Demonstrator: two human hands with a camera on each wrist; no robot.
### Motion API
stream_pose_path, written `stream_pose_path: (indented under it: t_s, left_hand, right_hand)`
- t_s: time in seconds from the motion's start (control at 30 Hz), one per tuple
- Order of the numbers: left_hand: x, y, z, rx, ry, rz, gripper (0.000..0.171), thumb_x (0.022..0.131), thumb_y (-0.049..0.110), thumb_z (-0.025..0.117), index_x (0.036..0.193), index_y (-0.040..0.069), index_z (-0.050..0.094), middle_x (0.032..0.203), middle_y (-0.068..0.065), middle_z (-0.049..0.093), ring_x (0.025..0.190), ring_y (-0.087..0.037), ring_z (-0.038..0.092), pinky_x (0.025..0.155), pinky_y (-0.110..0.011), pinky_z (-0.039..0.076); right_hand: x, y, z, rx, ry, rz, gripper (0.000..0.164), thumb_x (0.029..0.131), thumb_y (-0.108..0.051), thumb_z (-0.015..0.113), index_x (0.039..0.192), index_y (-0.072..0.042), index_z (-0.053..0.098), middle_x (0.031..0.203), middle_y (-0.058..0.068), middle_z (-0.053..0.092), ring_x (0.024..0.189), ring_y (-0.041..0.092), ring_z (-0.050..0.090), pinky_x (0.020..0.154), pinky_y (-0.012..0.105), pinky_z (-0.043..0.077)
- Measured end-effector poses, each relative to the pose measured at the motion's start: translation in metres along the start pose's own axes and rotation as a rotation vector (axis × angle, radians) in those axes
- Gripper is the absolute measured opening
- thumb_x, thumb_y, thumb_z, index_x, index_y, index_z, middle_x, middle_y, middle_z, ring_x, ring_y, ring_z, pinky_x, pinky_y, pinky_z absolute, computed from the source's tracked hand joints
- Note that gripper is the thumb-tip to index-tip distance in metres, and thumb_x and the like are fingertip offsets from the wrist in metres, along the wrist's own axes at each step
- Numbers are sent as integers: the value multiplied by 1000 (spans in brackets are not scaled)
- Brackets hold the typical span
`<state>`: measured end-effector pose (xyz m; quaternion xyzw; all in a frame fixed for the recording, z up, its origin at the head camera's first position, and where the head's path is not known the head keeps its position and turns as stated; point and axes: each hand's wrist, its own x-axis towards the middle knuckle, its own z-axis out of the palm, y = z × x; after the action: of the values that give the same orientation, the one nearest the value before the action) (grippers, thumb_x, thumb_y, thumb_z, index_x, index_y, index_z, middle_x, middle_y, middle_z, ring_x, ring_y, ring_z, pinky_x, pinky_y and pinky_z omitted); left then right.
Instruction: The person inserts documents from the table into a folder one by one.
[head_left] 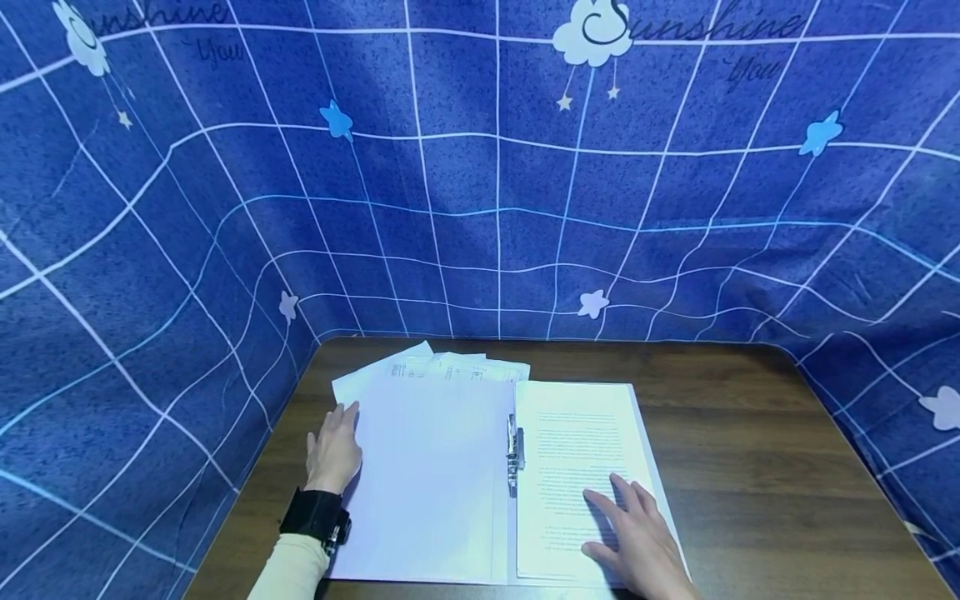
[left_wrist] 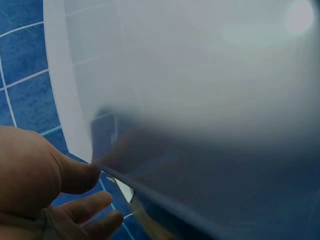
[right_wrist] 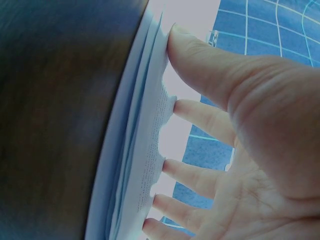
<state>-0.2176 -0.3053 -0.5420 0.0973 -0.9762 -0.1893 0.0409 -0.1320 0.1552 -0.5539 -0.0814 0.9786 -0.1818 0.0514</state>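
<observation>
An open white folder lies on the table, with a metal clip along its spine. On its right side sits a stack of printed sheets. My left hand is at the outer edge of the left cover, wrist strapped with a black band. In the left wrist view the thumb meets the glossy cover at its edge, the other fingers lying below it. My right hand spreads over the lower part of the printed sheets; in the right wrist view its fingertips rest on the top page.
Several loose printed sheets stick out from behind the folder's back edge. The brown wooden table extends to the right. A blue patterned cloth surrounds the table at the back and sides.
</observation>
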Motion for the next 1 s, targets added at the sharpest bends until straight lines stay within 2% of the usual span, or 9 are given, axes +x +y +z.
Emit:
stream_pose_path:
  t_s: [0.2, 0.33, 0.6, 0.83, 1.0]
  left_hand:
    - [8, -1, 2, 2, 16, -33, 53, 102, 0, 52, 154, 1, 40, 159, -34, 30, 149, -52, 23, 112, -79, 13]
    - [11, -2, 3, 5, 9, -37, 53, 103, 2, 53, 154, 3, 41, 160, -32, 29, 149, -53, 20, 111, -80, 12]
    - [15, -9, 6, 22, -55, -37, 54, 105, 4, 46, 158, 8, 37, 165, -26, 24, 151, -55, 11, 110, -81, 5]
    - [15, -14, 11, -24, -113, -67, 53, 107, 7, 44, 159, 8, 36, 166, -23, 23, 152, -53, 4, 110, -81, -2]
    - [17, -15, 10, -39, -122, -70, 52, 107, 8, 44, 159, 7, 36, 166, -23, 23, 152, -53, 4, 111, -80, -4]
  right_hand:
    - [0, 1, 1, -11, 9, -11, 70, 75, -47, 89, 136, -20, 68, 151, 26, 46, 138, 59, 36, 105, 72, 34]
    - [1, 1, 0, -21, 14, -16, 70, 75, -48, 89, 135, -20, 68, 150, 26, 46, 137, 59, 36, 105, 71, 35]
    - [0, 0, 0, -20, 19, -22, 70, 75, -47, 89, 136, -20, 67, 151, 25, 46, 137, 59, 37, 103, 71, 37]
    - [-1, 1, 1, -15, 23, -26, 70, 75, -47, 89, 136, -20, 68, 151, 25, 46, 137, 59, 37, 104, 71, 36]
    - [-2, 1, 1, -14, 43, -35, 70, 74, -46, 90, 135, -20, 68, 151, 25, 46, 137, 58, 38, 102, 71, 38]
